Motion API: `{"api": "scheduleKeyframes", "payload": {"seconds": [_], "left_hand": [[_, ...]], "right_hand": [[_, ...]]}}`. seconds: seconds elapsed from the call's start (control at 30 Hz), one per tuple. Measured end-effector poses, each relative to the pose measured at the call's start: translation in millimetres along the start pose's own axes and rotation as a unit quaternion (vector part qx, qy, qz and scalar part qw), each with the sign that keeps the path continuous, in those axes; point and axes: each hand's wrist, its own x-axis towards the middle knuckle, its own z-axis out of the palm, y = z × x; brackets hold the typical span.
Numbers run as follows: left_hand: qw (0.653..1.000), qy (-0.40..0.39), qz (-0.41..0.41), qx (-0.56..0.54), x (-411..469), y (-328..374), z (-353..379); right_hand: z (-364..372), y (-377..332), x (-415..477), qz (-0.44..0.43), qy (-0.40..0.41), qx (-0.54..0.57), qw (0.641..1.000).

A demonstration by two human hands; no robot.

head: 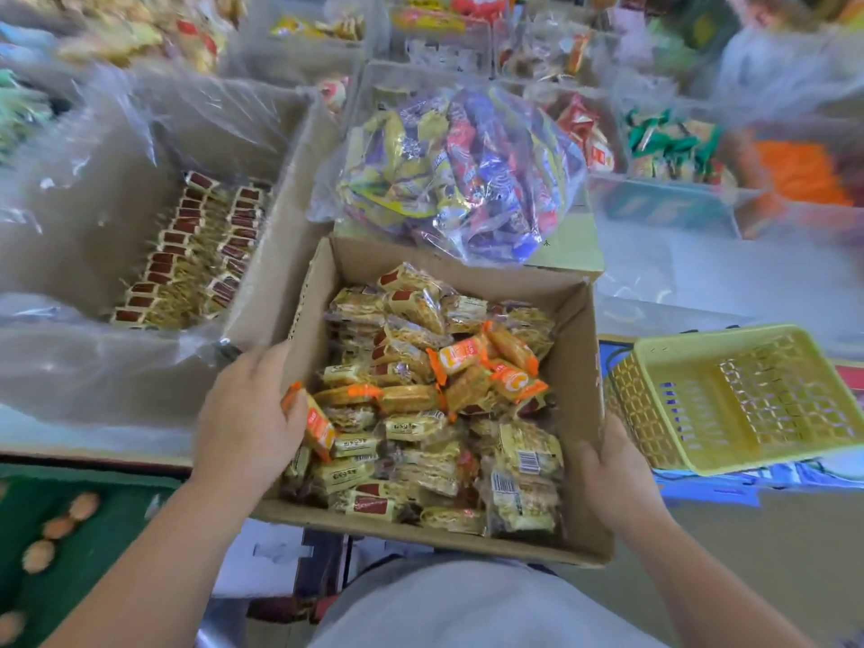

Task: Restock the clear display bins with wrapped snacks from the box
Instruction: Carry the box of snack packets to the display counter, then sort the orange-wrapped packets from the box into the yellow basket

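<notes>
- Open brown cardboard box (pixel 572 367), loose-filled with small wrapped snacks (pixel 421 413): sits low centre, close against the person's body, near edge over a grey garment, held between both hands.
- Left hand (pixel 248 409): fingers curled over the box's left wall, tips reaching inside; an orange-and-white wrapped snack (pixel 315 425) is pinned under the fingers against the wall. Grasp is on the wall and that packet together.
- Right hand (pixel 608 470): wraps the right near corner, thumb on the rim, fingers hidden behind the wall; it looks clamped on the cardboard.
- Contents: mostly yellow-gold film packets with dark red panels; a few orange ones lie on top near the middle. Barcodes show on several; the print is too blurred to read, and no brand is legible.
- Handling judgement: single packets are light, with slick, crinkly film and probably brittle contents, so scoop or pinch at the sealed ends and do not squeeze. The loaded box is moderately heavy and its thin walls flex; support from beneath at the corners is safer than gripping the rims.
- Outward, left: a clear plastic-lined display bin (pixel 140 236) holds neat rows of matching red-panel packets, with free space around them.
- Ahead: a clear plastic bag of mixed purple, red and yellow sweets (pixel 458 170).
- Right: an empty yellow perforated plastic basket (pixel 738 399), tilted.
</notes>
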Motion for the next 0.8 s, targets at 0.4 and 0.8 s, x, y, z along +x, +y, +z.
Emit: {"api": "scheduleKeyframes", "payload": {"seconds": [0.4,0.8], "left_hand": [[0.909,-0.349,0.163,0.159,39.8,23.8,35.4],[0.903,-0.3,0.242,0.192,42.7,18.1,39.6]], "right_hand": [[3.2,-21.0,-0.9,-0.267,0.138,-0.252,0.92],[42.1,-115.0,86.2,-0.209,-0.178,-0.306,0.911]]}}
